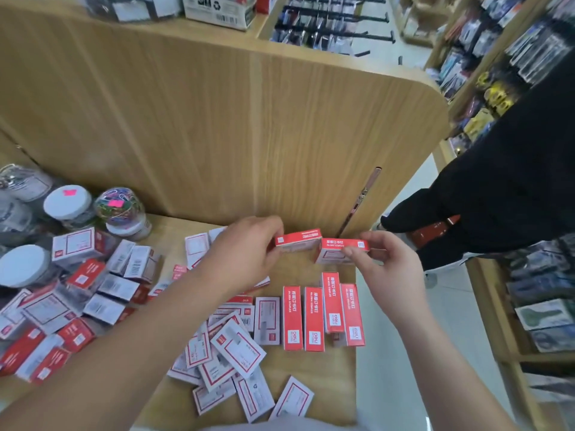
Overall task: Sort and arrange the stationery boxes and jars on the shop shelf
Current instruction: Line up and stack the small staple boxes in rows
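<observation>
Head view: left hand (pixel 245 247) and right hand (pixel 384 262) each pinch a small red-and-white cardboard staple box (pixel 298 239) (pixel 340 250), lining up the rear row; next likely seating both against the wooden back panel (pixel 217 119).

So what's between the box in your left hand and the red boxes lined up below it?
Only bare wooden shelf, seen in the head view. Nothing lies between the box in the left hand and the row of red boxes.
</observation>
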Motion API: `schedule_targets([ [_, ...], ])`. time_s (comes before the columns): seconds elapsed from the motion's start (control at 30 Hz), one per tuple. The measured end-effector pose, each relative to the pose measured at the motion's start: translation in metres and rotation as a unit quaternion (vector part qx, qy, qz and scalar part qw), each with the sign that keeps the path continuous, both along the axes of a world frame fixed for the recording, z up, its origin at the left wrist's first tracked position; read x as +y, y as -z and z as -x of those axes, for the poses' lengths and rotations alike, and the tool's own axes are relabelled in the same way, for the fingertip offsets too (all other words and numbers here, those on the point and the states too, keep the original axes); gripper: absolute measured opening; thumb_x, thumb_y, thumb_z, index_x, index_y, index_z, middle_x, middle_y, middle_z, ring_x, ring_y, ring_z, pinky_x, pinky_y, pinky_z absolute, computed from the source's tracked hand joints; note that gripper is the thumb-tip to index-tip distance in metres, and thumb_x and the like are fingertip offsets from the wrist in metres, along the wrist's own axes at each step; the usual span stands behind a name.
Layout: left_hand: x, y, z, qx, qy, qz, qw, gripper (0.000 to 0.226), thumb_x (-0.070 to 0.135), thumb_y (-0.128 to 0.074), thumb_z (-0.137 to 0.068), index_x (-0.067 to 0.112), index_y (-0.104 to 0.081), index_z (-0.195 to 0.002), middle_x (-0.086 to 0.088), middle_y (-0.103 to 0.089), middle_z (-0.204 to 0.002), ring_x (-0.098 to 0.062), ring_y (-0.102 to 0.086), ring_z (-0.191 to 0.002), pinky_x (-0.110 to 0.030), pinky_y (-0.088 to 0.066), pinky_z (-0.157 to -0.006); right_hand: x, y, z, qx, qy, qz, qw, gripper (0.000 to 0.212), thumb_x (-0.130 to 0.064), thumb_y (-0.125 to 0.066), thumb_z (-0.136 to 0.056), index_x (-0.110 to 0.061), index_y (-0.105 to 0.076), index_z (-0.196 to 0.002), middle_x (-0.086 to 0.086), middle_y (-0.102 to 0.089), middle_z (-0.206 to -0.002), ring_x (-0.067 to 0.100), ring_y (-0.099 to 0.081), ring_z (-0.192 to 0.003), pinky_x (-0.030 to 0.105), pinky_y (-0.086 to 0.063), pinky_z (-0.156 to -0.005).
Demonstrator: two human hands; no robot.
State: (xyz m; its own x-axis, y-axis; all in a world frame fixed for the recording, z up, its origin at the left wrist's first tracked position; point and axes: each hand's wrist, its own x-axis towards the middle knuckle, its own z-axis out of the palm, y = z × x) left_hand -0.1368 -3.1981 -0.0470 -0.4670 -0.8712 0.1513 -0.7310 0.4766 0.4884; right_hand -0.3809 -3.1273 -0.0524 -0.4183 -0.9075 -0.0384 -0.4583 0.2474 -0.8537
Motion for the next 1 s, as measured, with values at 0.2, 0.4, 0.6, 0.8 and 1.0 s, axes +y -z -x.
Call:
schedule_targets([
  [0.2,-0.004,-0.003,-0.034,-0.023,-0.063,0.017,0.998,0.009,0.024,-0.074,-0.085,0.026,-0.066,-0.089,0.008,-0.065,-0.079,-0.02,-0.061,-0.077,-0.039,-0.052,-0.064,-0.009,-0.005,-0.012,-0.025,0.021,-0.003,0.999,0.031,-0.041,-0.086,-0.077,-0.029,-0.065,-0.095,-0.014,-0.073,-0.092,0.006,-0.07,-0.089,0.023,-0.053,-0.071],
  [0.4,-0.006,-0.002,-0.031,0.026,-0.065,-0.006,0.998,0.008,0.025,-0.072,-0.086,0.028,-0.069,-0.093,0.011,-0.064,-0.079,-0.015,-0.06,-0.076,-0.038,-0.053,-0.065,-0.015,-0.012,-0.019,0.073,-0.01,-0.033,0.997,0.027,-0.048,-0.082,-0.077,-0.035,-0.062,-0.089,-0.018,-0.068,-0.087,0.002,-0.065,-0.082,0.023,-0.053,-0.067],
  [0.6,-0.006,-0.007,-0.04,0.075,-0.047,-0.006,0.996,0.011,0.019,-0.073,-0.09,0.028,-0.07,-0.096,0.01,-0.066,-0.082,-0.012,-0.062,-0.076,-0.038,-0.052,-0.07,-0.018,-0.015,-0.017,0.174,-0.033,-0.056,0.983,0.046,-0.06,-0.076,-0.075,-0.027,-0.068,-0.105,-0.01,-0.07,-0.084,0.008,-0.067,-0.079,0.033,-0.06,-0.069],
  [0.8,0.01,-0.022,-0.054,0.059,-0.001,-0.048,0.997,0.014,0.022,-0.079,-0.085,0.029,-0.075,-0.097,0.011,-0.068,-0.079,-0.008,-0.062,-0.074,-0.035,-0.051,-0.071,-0.033,-0.018,-0.033,0.134,-0.074,-0.068,0.986,0.018,-0.048,-0.078,-0.085,-0.036,-0.066,-0.093,-0.011,-0.071,-0.077,0.006,-0.069,-0.071,0.035,-0.061,-0.067],
  [1.0,0.003,-0.004,-0.021,0.049,-0.051,-0.041,0.997,0.018,0.034,-0.076,-0.084,0.033,-0.073,-0.102,0.013,-0.071,-0.08,-0.011,-0.064,-0.077,-0.037,-0.054,-0.069,-0.027,-0.026,-0.036,0.048,-0.097,-0.073,0.991,0.019,-0.029,-0.068,-0.096,-0.026,-0.072,-0.114,-0.013,-0.075,-0.096,0.003,-0.071,-0.09,0.028,-0.058,-0.082],
])
